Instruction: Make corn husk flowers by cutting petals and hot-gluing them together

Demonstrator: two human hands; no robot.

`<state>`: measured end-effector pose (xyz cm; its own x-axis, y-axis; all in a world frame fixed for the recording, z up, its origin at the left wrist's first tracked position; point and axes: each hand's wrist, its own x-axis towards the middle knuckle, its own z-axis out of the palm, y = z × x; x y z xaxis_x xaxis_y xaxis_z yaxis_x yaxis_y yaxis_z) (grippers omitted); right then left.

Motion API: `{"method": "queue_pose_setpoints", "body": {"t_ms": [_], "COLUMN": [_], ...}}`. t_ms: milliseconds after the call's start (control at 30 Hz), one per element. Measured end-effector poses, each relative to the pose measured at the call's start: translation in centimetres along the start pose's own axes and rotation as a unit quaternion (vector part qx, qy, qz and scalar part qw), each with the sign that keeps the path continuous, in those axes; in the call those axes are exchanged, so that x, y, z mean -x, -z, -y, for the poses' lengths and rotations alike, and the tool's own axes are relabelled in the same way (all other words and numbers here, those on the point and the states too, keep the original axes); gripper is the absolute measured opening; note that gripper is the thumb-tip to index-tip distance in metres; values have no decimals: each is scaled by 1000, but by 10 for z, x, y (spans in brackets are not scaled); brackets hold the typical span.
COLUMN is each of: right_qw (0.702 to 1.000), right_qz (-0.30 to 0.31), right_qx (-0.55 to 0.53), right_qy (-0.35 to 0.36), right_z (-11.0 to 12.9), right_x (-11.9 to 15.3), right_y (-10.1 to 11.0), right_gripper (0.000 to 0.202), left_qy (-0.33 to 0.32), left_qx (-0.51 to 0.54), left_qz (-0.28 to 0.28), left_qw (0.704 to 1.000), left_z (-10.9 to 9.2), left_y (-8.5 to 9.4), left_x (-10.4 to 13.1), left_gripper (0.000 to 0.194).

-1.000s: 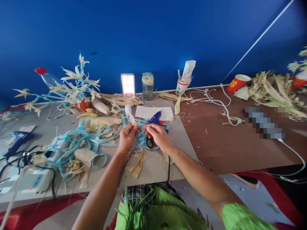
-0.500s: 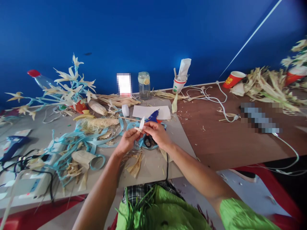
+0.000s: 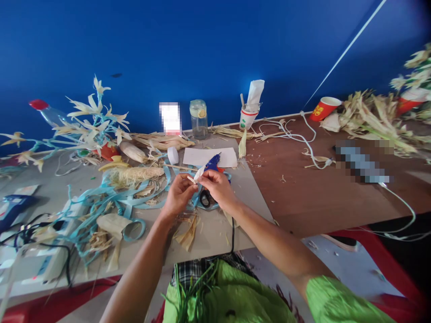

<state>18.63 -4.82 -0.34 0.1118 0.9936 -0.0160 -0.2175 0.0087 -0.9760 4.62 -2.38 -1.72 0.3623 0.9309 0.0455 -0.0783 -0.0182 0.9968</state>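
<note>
A small pale piece of corn husk point(image 3: 199, 173) is held between both hands above the front middle of the table. My left hand point(image 3: 179, 194) pinches its lower left end, where a thin white tip sticks out. On its right side, the fingers of my right hand point(image 3: 217, 186) are closed on it. Just behind my right hand lies a blue glue gun point(image 3: 213, 163), partly hidden by the fingers. Black-handled scissors point(image 3: 205, 198) rest between and below the hands, among light blue strips.
Husk flowers point(image 3: 97, 107), a corn cob point(image 3: 144, 174), a roll of blue tape point(image 3: 134, 229) and cables lie left. At the back stand a glass jar point(image 3: 199, 123) and a paper cup point(image 3: 249, 119). A red cup point(image 3: 325, 109) and a husk pile point(image 3: 373, 116) are right.
The husk piece has tilted to the right and lies lower between my fingers. My left hand has turned slightly, its fingers raised. The whole view has shifted a little.
</note>
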Motion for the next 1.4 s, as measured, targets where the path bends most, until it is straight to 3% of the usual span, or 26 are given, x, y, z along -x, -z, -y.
{"method": "queue_pose_setpoints", "body": {"t_ms": [433,667,833,1033,1167,1400], "right_qw": [998,998,997,969,960,958], "right_qz": [52,15,14,31,29,-20], "right_qx": [31,60,-56,-207,-250,-280], "right_qy": [19,21,-54,-131,-125,-51], "right_z": [5,2,3,6,12,28], "right_x": [6,3,1,0,-1,-7], "right_y": [2,2,0,-1,4,25], "right_gripper": [19,22,26,24,23,17], "left_qy": [-19,-42,-58,-50,-42,-51], "left_qx": [-35,-61,-75,-56,-39,-47], "left_qz": [-67,-48,-46,-58,-68,-105], "left_qw": [997,996,994,995,996,992], "left_z": [2,3,4,7,8,4], "left_y": [2,2,4,5,6,9], "left_x": [-3,-3,-2,-1,-3,-5], "left_gripper": [25,21,16,18,19,17]}}
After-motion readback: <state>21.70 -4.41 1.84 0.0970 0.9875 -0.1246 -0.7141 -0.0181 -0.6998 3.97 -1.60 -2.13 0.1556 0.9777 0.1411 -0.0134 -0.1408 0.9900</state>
